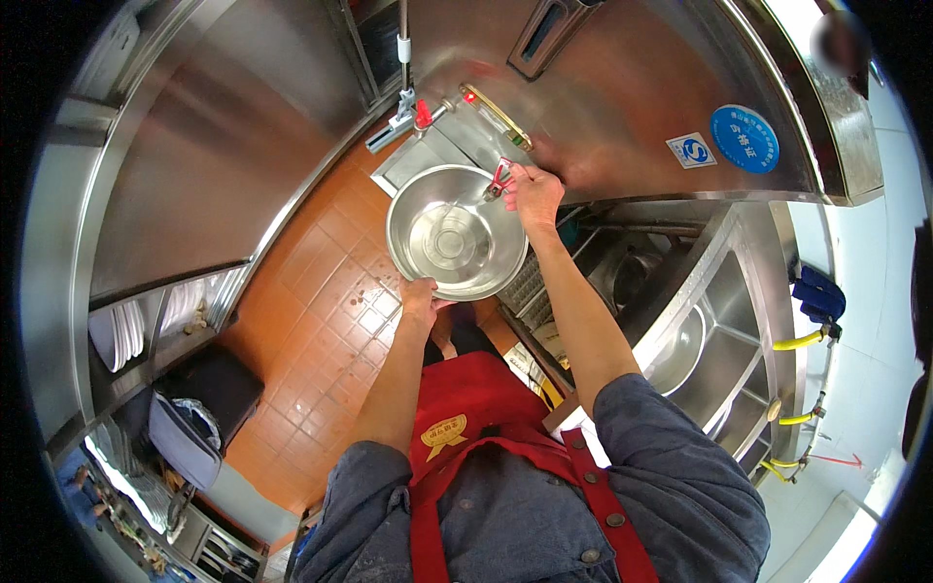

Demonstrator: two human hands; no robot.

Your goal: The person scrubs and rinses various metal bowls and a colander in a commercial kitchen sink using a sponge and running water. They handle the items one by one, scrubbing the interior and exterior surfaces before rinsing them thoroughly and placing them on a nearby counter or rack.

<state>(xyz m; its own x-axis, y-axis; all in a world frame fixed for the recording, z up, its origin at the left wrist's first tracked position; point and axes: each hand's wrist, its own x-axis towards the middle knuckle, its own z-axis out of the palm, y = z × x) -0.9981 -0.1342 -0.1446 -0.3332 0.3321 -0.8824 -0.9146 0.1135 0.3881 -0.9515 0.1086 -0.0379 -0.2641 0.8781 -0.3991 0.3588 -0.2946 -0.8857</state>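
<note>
A wide stainless steel basin (455, 240) is held out in front of me, its open top facing up. My left hand (419, 297) grips its near left rim, with the thumb on top. At the far right rim, my right hand (536, 195) has its fingers on the red handle (501, 173) of a small metal tap. The tap's body (493, 192) reaches over the basin's edge. Rings show on the basin floor, and I cannot tell whether water lies in it. Behind the basin is a steel ledge (426, 157).
A second red-handled valve (423, 115) and a brass-framed sight gauge (496, 116) sit on the steel cabinet (612, 109). To the right stands a steel sink (729, 342) with yellow taps (798, 341) behind. Stacked plates (125, 335) fill a left cabinet above a lined bin (186, 437). Orange floor tiles (321, 291) look wet.
</note>
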